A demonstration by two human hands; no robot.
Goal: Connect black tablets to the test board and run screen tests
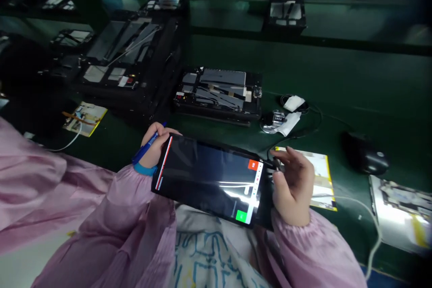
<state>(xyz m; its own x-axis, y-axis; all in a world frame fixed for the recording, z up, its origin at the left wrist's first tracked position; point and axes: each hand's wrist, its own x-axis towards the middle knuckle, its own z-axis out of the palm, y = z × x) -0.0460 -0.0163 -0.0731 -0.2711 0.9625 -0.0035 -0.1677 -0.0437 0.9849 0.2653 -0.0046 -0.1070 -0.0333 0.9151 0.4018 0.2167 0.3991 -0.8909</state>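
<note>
The tablet (205, 175) is held above the wearer's lap, at the near side of the green bench (337, 76), slanting down to the right. Its screen is lit but mostly black, with a red strip along the left short side, a white strip with small marks along the right, a red block at the upper right and a green one at the lower right. Bright streaks of reflected light cross the right half.

The left hand (153, 146) grips the tablet's left end and also holds a blue pen (145, 147); a blue band (145, 169) circles that wrist. The right hand (295, 184) has its thumb and fingers closed on a small dark plug (276, 164) by the tablet's right end. The fingers partly cover the plug, so whether it is seated cannot be told.

Beyond the tablet lies a black stack (218, 94) topped with grey parts, with a larger stack (124, 54) to its left. A metal device (274, 119) and a coiled cable (293, 103) lie right of the nearer stack. The right hand overlaps a yellow-edged sheet (322, 175); farther right are a black mouse (364, 153) and a silver panel (398, 216).
</note>
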